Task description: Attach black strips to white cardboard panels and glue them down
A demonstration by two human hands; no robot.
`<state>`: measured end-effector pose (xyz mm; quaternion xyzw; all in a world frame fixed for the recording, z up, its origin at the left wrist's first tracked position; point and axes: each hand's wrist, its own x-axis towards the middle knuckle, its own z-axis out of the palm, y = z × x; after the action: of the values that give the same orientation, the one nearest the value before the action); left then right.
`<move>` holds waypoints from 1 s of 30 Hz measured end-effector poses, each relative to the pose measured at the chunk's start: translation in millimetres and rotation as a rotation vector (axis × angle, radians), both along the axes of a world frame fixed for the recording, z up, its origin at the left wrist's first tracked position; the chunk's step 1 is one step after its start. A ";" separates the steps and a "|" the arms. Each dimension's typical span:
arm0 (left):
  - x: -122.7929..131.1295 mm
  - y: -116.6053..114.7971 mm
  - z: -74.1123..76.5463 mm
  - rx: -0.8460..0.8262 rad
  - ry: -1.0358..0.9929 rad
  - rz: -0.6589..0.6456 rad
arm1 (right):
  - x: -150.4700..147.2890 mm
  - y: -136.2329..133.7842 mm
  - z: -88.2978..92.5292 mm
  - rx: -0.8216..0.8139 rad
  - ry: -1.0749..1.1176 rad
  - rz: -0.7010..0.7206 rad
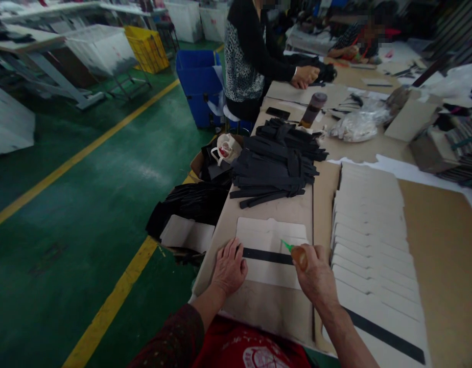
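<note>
Flat on the table in front of me lies a pale card panel, with a black strip running across it. My left hand rests flat on the panel's left edge by the strip's end, its fingers stretched out. In my right hand is a squeeze bottle of amber liquid. Its thin green nozzle points up and left, over the panel just above the strip. I cannot tell whether the tip touches the card. The strip's right end is hidden behind the right hand.
Beyond the panel lies a pile of black strips. Overlapping card panels are laid out at right. A dark-capped bottle and a phone are farther back. A box of black material stands left of the table. Two people work beyond.
</note>
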<state>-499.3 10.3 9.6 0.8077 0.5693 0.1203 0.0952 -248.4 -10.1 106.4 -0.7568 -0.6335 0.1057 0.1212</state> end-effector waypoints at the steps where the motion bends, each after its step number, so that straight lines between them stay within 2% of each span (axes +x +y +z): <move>1: 0.0 0.2 -0.2 0.005 0.005 -0.002 | 3.8 -1.9 0.8 -0.010 -0.005 -0.023; 12: 0.0 2.3 1.4 0.022 0.060 -0.018 | 41.7 -19.5 2.3 -0.069 -0.039 -0.218; 16: -0.2 3.0 0.2 0.036 0.068 -0.022 | 44.9 -19.5 1.0 -0.057 -0.015 -0.240; 20: -0.4 3.5 -0.6 0.033 0.060 -0.030 | 34.8 -17.8 -4.5 -0.033 0.013 -0.208; 25: -4.0 2.2 -0.7 0.032 0.007 -0.032 | 18.5 -15.5 -16.8 0.021 0.206 -0.183; 30: -7.9 6.6 2.1 0.015 -0.097 -0.018 | 32.0 -15.9 -32.8 0.152 0.487 -0.361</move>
<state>-507.1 16.8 11.7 0.8067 0.5558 0.1626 0.1179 -216.5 -26.0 73.6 -0.7983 -0.4475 0.2128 0.3423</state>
